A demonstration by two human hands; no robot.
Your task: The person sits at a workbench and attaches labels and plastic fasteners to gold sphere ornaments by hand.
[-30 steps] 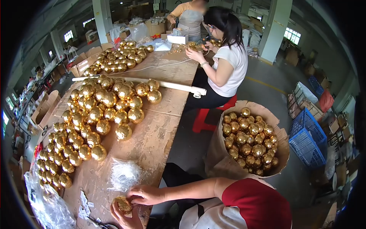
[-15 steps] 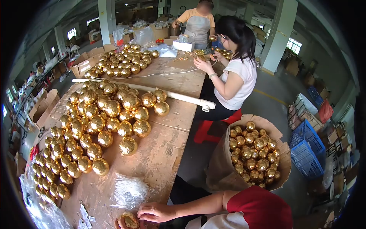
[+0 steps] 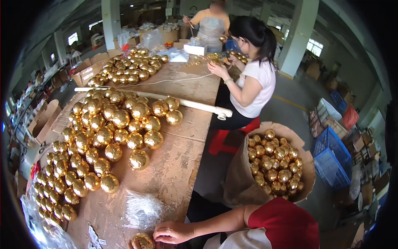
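A shiny gold ball ornament is at the bottom edge of the view, partly cut off. My left hand holds it from the left; only a sliver of the fingers shows. My right hand is closed at the ball's right side, fingers curled together and fingertips against or just beside it. Whatever those fingers pinch is too small to make out. Just above lies a bundle of thin clear plastic strands on the wooden table. Many gold ball ornaments are heaped on the table's left half.
A white pipe crosses the table, with more gold balls beyond. A co-worker sits at the right edge, another person stands behind. A large carton of gold balls stands on the floor. Small white tags lie lower left.
The view has shifted slightly. My right hand has moved a little to the right along with the ball, its fingers more curled. Less of my left hand shows.
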